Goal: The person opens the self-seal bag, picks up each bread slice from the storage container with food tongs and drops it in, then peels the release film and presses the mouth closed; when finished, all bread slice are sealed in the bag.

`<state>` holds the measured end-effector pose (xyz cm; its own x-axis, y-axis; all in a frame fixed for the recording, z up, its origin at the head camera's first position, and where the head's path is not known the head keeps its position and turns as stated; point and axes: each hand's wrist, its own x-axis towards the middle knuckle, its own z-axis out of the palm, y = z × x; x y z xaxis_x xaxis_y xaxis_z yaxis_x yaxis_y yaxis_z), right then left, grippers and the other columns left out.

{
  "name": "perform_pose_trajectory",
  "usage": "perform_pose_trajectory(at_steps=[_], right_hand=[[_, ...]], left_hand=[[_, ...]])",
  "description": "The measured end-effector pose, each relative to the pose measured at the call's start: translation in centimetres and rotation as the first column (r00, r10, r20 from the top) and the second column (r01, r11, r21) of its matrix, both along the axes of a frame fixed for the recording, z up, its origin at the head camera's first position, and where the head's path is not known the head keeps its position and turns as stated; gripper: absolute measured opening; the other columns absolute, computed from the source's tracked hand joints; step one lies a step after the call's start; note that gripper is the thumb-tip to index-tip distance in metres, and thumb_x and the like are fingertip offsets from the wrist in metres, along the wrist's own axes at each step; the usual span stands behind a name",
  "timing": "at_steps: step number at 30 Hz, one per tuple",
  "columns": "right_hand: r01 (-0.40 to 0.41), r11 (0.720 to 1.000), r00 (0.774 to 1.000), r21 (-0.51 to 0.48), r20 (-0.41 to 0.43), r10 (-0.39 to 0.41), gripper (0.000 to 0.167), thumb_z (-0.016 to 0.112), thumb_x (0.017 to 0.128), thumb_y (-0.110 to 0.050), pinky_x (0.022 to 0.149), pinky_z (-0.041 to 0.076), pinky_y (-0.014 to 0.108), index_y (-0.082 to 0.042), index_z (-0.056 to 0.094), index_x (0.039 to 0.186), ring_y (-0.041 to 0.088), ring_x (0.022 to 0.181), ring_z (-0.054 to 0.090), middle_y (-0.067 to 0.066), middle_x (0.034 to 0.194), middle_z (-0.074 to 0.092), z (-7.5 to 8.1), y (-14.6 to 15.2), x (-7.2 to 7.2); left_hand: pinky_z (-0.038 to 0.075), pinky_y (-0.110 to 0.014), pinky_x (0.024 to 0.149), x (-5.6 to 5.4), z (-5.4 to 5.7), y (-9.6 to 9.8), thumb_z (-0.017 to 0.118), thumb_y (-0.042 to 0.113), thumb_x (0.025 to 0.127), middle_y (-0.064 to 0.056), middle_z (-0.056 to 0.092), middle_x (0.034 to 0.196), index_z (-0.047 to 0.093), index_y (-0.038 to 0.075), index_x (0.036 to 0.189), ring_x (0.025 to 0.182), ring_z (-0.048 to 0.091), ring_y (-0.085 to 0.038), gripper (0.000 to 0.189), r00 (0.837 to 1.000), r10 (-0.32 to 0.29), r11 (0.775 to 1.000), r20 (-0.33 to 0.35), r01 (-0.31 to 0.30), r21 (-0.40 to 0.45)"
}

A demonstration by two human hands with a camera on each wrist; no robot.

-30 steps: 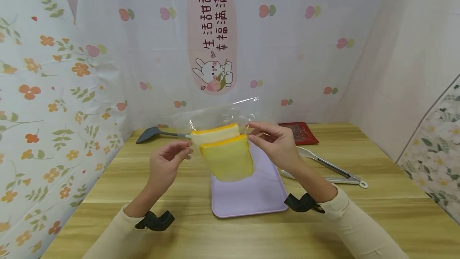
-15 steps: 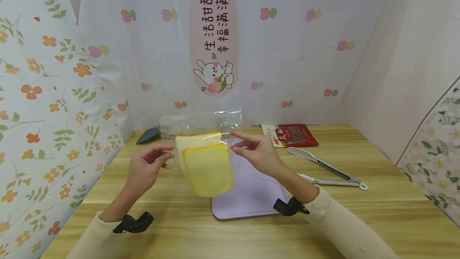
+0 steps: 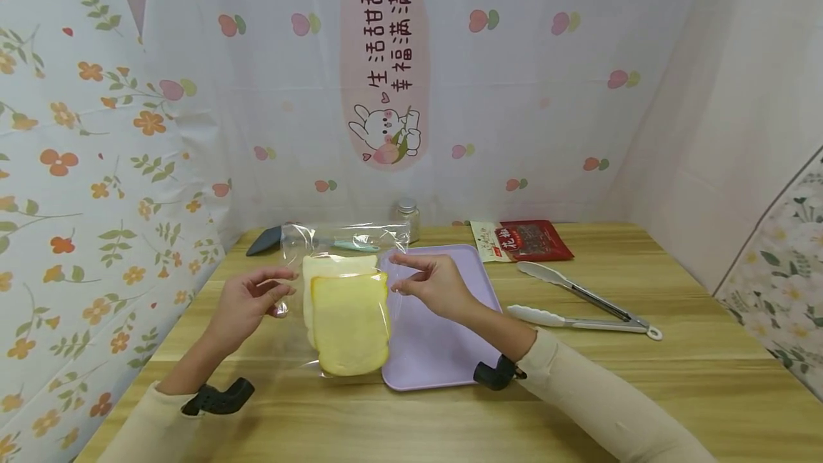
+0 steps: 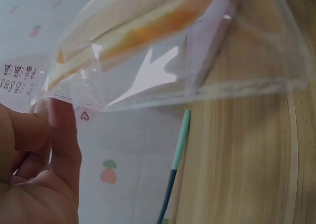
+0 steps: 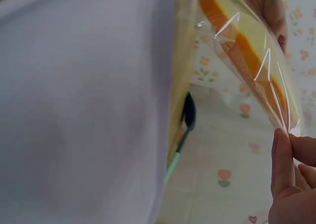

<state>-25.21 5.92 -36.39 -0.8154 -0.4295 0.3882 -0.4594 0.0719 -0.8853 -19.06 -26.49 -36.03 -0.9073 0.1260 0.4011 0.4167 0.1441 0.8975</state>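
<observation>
A clear plastic bag (image 3: 341,236) with two pale yellow bread slices (image 3: 350,324) inside is held between both hands. My left hand (image 3: 253,299) pinches its left edge with thumb and fingertips. On the opposite side, my right hand (image 3: 437,288) pinches the right edge between thumb and fingers. In the right wrist view, the bread's orange-brown crust (image 5: 256,66) shows through the film close above the pinching fingertips. The left wrist view shows the bag's seam (image 4: 163,101) running out from the fingers. The bag overlaps the left edge of a purple tray (image 3: 437,363) in the head view.
Behind the bag lies a dark-headed spatula (image 3: 265,240) with a mint handle, near a small lidded glass jar (image 3: 411,220). A red and white packet (image 3: 530,240) lies at the back right. Spread tongs (image 3: 591,299) rest right of the tray. Patterned curtains (image 3: 514,106) border the table.
Both hands have carried the bag left and down, from over the tray to mostly left of it. The bread's face now shows more fully. The jar and packet have come into view.
</observation>
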Motion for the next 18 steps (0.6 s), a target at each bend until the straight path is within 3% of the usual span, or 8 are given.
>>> perform_pose_trajectory(at_steps=[8, 13, 18], right_hand=[[-0.033, 0.999, 0.992, 0.016, 0.120, 0.031, 0.046, 0.074, 0.081, 0.012, 0.073, 0.058, 0.031, 0.008, 0.063, 0.126, 0.025, 0.083, 0.074, 0.021, 0.127, 0.063, -1.7, -1.4, -1.2], [-0.037, 0.998, 0.986, 0.057, 0.162, 0.028, 0.047, 0.072, 0.081, 0.013, 0.073, 0.057, 0.027, 0.008, 0.062, 0.127, 0.026, 0.085, 0.074, 0.022, 0.129, 0.062, -2.5, -2.3, -2.0], [-0.020, 0.996, 0.975, 0.092, 0.220, 0.000, 0.046, 0.076, 0.078, 0.010, 0.075, 0.057, 0.028, 0.009, 0.066, 0.122, 0.032, 0.103, 0.069, 0.022, 0.125, 0.064, -2.9, -3.4, -2.6]], left_hand=[[0.056, -0.024, 0.056, -0.7, -0.6, -1.0, 0.062, -0.003, 0.095, 0.011, 0.070, 0.098, 0.057, -0.021, 0.116, 0.083, 0.067, -0.003, 0.028, 0.992, 0.050, 0.997, 0.117, -0.043, -0.057], [0.056, -0.025, 0.057, -1.2, -0.9, -1.8, 0.060, -0.002, 0.097, 0.013, 0.070, 0.098, 0.054, -0.022, 0.121, 0.083, 0.067, -0.003, 0.032, 0.979, 0.058, 0.996, 0.197, -0.043, -0.080], [0.056, -0.026, 0.058, -1.9, -1.6, -2.7, 0.058, -0.001, 0.098, 0.011, 0.069, 0.100, 0.052, -0.023, 0.123, 0.083, 0.065, -0.003, 0.034, 0.958, 0.056, 0.995, 0.281, -0.030, -0.096]])
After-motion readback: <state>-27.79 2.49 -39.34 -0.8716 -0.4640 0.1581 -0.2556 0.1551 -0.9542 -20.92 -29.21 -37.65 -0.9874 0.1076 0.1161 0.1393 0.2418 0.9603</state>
